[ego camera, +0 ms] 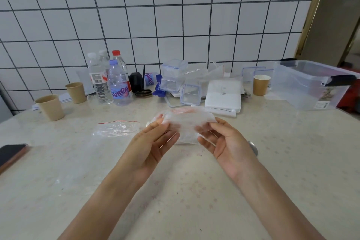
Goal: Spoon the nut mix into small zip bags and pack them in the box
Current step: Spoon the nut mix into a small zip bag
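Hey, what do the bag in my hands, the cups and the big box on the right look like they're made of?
Bag: thin clear plastic film, crinkled, fingers showing through. Cups: brown matte paper, likely kraft, with rolled rims. Box: rigid translucent plastic, glossy; the wall shows through it.

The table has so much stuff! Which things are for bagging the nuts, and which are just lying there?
For the job:
zip bags, held by left hand and right hand
spare zip bag
big clear box

Just lying about:
water bottles
paper cups
phone
small lidded tubs
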Demonstrator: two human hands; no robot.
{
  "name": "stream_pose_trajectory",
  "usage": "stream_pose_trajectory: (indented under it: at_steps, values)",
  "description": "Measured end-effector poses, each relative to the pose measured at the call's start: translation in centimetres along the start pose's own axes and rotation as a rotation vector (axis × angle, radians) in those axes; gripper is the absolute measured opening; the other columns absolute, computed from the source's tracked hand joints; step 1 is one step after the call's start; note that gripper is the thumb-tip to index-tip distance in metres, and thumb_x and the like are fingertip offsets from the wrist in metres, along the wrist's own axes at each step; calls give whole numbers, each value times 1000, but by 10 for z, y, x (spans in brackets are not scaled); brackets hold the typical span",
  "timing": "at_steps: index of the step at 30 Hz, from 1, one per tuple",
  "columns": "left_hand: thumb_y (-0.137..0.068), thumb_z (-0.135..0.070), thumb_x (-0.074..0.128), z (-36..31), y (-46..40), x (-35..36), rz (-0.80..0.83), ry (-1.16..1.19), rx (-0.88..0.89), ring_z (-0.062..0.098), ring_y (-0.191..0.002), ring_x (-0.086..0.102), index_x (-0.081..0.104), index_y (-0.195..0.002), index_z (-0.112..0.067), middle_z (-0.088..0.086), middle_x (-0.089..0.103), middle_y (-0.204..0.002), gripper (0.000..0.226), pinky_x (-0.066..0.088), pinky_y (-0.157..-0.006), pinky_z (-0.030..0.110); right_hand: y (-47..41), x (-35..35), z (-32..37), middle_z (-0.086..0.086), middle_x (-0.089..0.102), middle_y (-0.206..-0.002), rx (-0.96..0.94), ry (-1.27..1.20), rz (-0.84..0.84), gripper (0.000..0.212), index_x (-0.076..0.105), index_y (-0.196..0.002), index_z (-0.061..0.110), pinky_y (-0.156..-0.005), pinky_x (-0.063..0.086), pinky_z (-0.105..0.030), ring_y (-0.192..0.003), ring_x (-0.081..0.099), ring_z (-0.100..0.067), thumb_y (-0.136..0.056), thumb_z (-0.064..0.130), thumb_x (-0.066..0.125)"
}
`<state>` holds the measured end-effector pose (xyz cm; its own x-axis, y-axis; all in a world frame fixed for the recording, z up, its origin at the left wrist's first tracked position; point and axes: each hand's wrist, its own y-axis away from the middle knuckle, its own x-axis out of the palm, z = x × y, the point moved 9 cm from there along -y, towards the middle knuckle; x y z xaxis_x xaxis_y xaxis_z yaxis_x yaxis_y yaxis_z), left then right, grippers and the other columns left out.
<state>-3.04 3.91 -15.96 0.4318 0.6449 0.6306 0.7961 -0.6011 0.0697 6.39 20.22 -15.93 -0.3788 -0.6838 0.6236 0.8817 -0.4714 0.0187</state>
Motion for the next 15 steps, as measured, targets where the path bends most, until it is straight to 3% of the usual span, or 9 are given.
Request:
stream_pose_trajectory:
  at_steps: [3,5,7,9,11,15]
  values:
    - [-84,-12,73,4,1,10,95,42,-50,22,-91,75,65,-125,-3,13,75,-100,42,62,-84,37,2,12,-2,-12,72,-85,28,-16,85,18,70,-97,7,-68,62,-35,-80,74,-21,-101,15,55]
    - [-84,-15,71,6,3,14,120,-9,-45,23,-94,75,68,-123,-1,14,76,-107,41,62,-84,37,4,18,-3,-15,73,-95,44,-10,126,24,73,-103,6,-71,61,-38,-84,73,-22,-101,19,53]
    - [-82,-16,72,7,3,14,86,-58,-39,22,-91,75,75,-116,-7,14,76,-113,36,62,-78,35,5,21,-5,-16,75,-105,51,-6,149,27,76,-101,9,-74,61,-39,-91,74,-23,-100,22,52]
    - [-77,-17,72,8,3,15,66,-71,-47,19,-81,72,81,-104,-10,10,76,-104,29,61,-72,33,5,23,-6,-17,74,-111,57,-25,152,28,76,-105,7,-74,61,-39,-96,73,-25,-96,22,54]
    - [-75,-16,67,9,3,16,79,-9,-79,18,-78,66,75,-98,-8,7,68,-98,26,59,-71,32,5,24,-6,-18,72,-111,53,-55,164,30,74,-108,3,-73,61,-38,-94,72,-25,-89,20,57]
    - [-77,-17,59,12,7,22,176,168,-171,26,-104,66,63,-121,-6,11,66,-128,46,55,-91,37,7,28,-5,-21,71,-115,49,-83,231,30,75,-104,2,-85,58,-39,-102,69,-29,-86,18,58]
